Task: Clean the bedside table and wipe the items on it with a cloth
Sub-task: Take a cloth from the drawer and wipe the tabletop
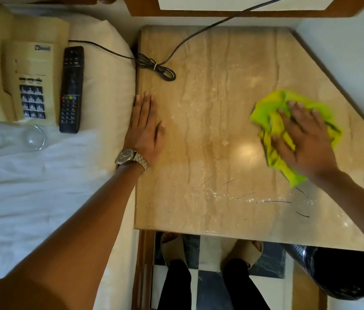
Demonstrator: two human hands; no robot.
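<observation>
Cable (154,66) coiled on bedside table (210,130)

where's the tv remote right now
In the head view, the remote lies on the bed at left, off the table, between the phone and the pillow.

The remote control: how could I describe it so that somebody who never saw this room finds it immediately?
Look left of the marble bedside table, on the white bed. Near the pillow sits a beige telephone; the remote control lies just to its right, lengthwise. It is the only slim black bar there, with a row of coloured buttons.
</observation>
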